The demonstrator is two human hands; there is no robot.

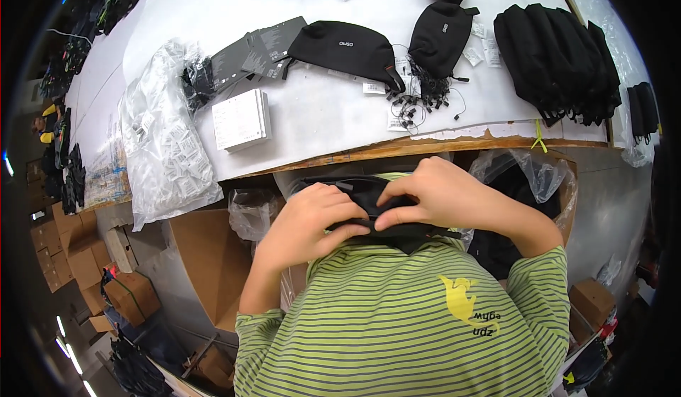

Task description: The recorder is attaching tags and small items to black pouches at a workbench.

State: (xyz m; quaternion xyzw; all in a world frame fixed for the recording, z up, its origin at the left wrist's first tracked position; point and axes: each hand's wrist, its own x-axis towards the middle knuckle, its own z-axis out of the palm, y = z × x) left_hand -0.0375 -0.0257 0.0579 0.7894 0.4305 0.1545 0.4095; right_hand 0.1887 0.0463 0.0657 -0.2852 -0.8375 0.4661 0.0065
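A black zip pouch is held close against my body, just below the table's front edge. My left hand grips its left side, fingers bent over the rim and thumb below. My right hand pinches the right side of the rim between thumb and fingers. Between the hands the pouch's mouth gapes a little; what is inside cannot be made out. On the table ahead lies a similar black pouch, with another narrower black pouch to its right.
Black tags on strings are heaped near the table's edge. Further left are dark printed cards, a stack of white cards and a clear bag of small packets. Black pouches are piled at right. Cardboard boxes stand below.
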